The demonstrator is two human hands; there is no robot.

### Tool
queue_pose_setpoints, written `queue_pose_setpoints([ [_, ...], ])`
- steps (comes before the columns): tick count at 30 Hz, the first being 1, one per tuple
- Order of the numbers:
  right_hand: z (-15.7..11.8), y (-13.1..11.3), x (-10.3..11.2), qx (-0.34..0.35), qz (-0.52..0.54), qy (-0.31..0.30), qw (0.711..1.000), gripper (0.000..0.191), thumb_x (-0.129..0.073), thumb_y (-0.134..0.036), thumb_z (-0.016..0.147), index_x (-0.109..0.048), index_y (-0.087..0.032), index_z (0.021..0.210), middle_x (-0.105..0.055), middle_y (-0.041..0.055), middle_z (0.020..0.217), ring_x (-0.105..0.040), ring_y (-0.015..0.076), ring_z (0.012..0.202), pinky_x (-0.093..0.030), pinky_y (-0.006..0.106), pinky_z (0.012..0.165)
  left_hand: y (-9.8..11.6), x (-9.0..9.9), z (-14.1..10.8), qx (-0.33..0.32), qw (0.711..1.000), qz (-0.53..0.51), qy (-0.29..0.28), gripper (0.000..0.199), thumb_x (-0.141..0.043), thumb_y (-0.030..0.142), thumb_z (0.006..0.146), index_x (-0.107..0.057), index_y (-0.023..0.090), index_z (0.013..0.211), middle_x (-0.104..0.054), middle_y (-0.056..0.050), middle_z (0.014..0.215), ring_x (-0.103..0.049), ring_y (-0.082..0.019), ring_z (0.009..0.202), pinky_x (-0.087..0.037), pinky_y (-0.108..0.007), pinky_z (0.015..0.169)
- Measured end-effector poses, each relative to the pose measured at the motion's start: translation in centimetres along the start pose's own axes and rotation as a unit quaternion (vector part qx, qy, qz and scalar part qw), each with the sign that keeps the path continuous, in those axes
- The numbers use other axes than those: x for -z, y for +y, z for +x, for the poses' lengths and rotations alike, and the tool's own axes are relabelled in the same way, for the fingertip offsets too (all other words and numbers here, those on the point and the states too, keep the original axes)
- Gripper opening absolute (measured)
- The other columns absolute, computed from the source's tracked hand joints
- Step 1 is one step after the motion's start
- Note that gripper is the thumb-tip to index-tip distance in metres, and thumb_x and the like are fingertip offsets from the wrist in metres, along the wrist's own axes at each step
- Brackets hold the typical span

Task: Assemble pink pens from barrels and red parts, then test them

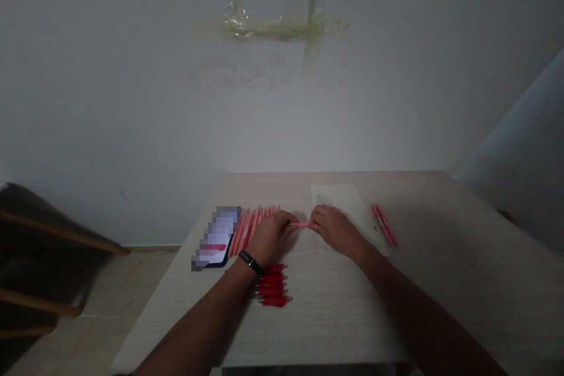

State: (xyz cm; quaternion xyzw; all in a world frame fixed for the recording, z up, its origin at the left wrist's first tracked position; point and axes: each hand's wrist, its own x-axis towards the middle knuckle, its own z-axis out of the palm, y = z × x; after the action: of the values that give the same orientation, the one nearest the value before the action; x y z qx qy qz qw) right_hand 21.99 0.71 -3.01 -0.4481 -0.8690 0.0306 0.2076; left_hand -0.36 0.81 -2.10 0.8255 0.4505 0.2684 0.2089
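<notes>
Dim light falls on a plain pale wall (388, 100), and against it stands a light wood-grained table (335, 317). Over the middle of the table the two hands are close together, joined by one slim pink pen (302, 224) that lies roughly level between them. The left hand (272, 232) pinches one end, its thumb and fingers drawn narrow; the right hand (333, 228) closes on the other end, fingers bent, back of the hand upward. A dark band (250, 261) circles the left wrist.

Just beside the left hand, partly hidden by it, is a row of pink pens (240, 234) laid side by side. Beyond that row lies a phone (222, 235) — its lit screen is partly blurred out. Nearer the person, by the left forearm, red pens (273, 286) are stacked in a short column, some partly covered by the arm. A thin whitish sheet (341, 192) lies beneath and behind the right hand, and to its right two pink pens (384, 225) rest together at a slant.

Farther out, yellowed tape (273, 30) marks the wall — and wooden bars (57, 232) show at left above the tiled floor (127, 288).
</notes>
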Motion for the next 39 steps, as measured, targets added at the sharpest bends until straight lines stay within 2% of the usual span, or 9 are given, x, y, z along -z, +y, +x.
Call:
queue_pose_setpoints([
  [10,-0.14,-0.17,0.21,-0.005,0.014,0.017,1.000,0.025,-0.055,-0.038,0.099,-0.063,-0.017,0.088,-0.063,0.0045,0.094,-0.057,0.0182,0.090,-0.043,0.031,0.082,0.37,0.27,-0.09,-0.004,1.000,0.013,-0.014,0.026,-0.050,0.032,0.098,-0.072,0.019,0.102,-0.073,-0.008,0.097,-0.065,-0.020,0.086,-0.043,-0.029,0.075],
  [14,-0.24,-0.35,0.49,-0.005,0.026,0.029,0.999,0.018,-0.060,-0.035,0.096,-0.063,-0.018,0.089,-0.063,0.0048,0.095,-0.057,0.0189,0.090,-0.043,0.031,0.081,0.29,0.16,-0.13,0.004,0.999,0.036,-0.027,0.027,-0.047,0.030,0.099,-0.072,0.018,0.096,-0.073,-0.007,0.090,-0.064,-0.019,0.080,-0.040,-0.027,0.067],
  [18,-0.37,-0.50,0.54,-0.009,0.050,0.044,0.998,0.011,-0.063,-0.030,0.095,-0.063,-0.020,0.094,-0.063,0.0051,0.098,-0.057,0.0192,0.095,-0.045,0.031,0.083,0.40,0.20,-0.07,0.005,0.999,0.041,-0.030,0.025,-0.048,0.028,0.098,-0.071,0.018,0.093,-0.073,-0.007,0.089,-0.064,-0.018,0.079,-0.039,-0.027,0.066],
  [21,-0.42,-0.40,0.24,-0.015,0.064,0.050,0.997,0.015,-0.064,-0.032,0.094,-0.062,-0.020,0.102,-0.063,0.0057,0.102,-0.058,0.0197,0.098,-0.046,0.031,0.085,0.52,0.38,-0.01,-0.005,0.999,0.027,-0.019,0.024,-0.050,0.029,0.098,-0.071,0.019,0.097,-0.073,-0.007,0.094,-0.064,-0.019,0.084,-0.042,-0.027,0.070],
  [24,-0.42,-0.25,-0.11,-0.007,0.066,0.039,0.997,0.018,-0.053,-0.035,0.100,-0.063,-0.019,0.102,-0.063,0.0059,0.102,-0.058,0.0191,0.098,-0.046,0.032,0.088,0.54,0.45,-0.01,-0.010,1.000,0.020,-0.014,0.025,-0.050,0.032,0.098,-0.072,0.019,0.099,-0.073,-0.007,0.096,-0.064,-0.020,0.087,-0.044,-0.028,0.073],
  [28,-0.39,-0.22,-0.31,0.003,0.040,0.018,0.999,0.032,-0.039,-0.031,0.106,-0.062,-0.018,0.087,-0.062,0.0050,0.092,-0.058,0.0179,0.092,-0.044,0.032,0.088,0.47,0.27,-0.02,-0.007,1.000,0.020,-0.002,0.025,-0.052,0.035,0.098,-0.071,0.019,0.101,-0.072,-0.007,0.097,-0.064,-0.020,0.088,-0.045,-0.029,0.075],
  [35,-0.38,-0.39,0.01,-0.016,0.068,0.027,0.997,0.016,-0.058,-0.034,0.098,-0.060,-0.018,0.095,-0.063,0.0048,0.096,-0.058,0.0179,0.092,-0.045,0.029,0.080,0.39,0.19,0.00,-0.002,1.000,0.020,-0.016,0.025,-0.052,0.033,0.098,-0.072,0.019,0.101,-0.072,-0.007,0.094,-0.063,-0.020,0.085,-0.044,-0.029,0.073],
  [39,-0.42,-0.54,0.13,-0.017,0.078,0.032,0.996,0.015,-0.058,-0.033,0.098,-0.060,-0.019,0.101,-0.063,0.0056,0.101,-0.058,0.0186,0.096,-0.046,0.031,0.084,0.42,0.18,0.01,-0.003,1.000,0.014,-0.010,0.025,-0.052,0.032,0.097,-0.072,0.019,0.102,-0.072,-0.008,0.095,-0.063,-0.020,0.086,-0.045,-0.030,0.075],
])
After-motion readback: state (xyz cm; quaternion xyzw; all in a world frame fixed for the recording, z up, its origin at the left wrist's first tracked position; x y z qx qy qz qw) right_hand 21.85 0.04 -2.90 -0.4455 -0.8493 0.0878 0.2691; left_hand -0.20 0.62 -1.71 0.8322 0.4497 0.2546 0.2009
